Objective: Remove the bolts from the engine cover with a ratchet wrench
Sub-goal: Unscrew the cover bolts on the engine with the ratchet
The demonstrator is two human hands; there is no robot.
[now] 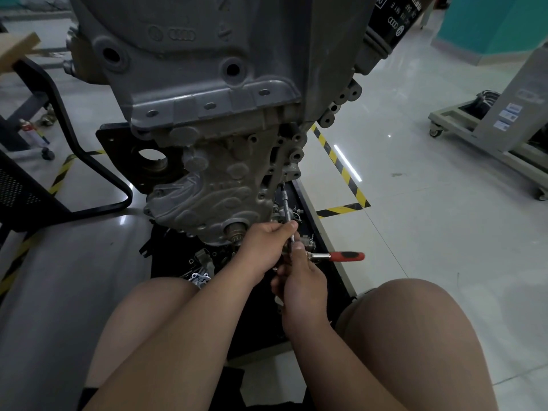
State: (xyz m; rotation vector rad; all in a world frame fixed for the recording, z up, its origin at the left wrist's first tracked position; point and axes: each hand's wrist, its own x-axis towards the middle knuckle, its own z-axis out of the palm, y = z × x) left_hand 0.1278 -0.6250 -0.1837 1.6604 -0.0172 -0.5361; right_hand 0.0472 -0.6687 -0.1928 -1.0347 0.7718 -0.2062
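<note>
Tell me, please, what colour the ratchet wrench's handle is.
The handle is red with black inserts; the head view shows it best.

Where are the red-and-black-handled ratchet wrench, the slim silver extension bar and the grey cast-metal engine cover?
red-and-black-handled ratchet wrench [347, 256], head view: on its red grip.
slim silver extension bar [287, 206], head view: bare mid-shaft.
grey cast-metal engine cover [213, 200], head view: its ribbed face.

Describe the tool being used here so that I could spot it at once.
Find the big grey engine in the middle, then drop to its lower right edge, where the left hand and right hand meet. The ratchet wrench pokes out rightward from the right hand. Its red and black handle is the only bright thing among grey metal parts.
</note>
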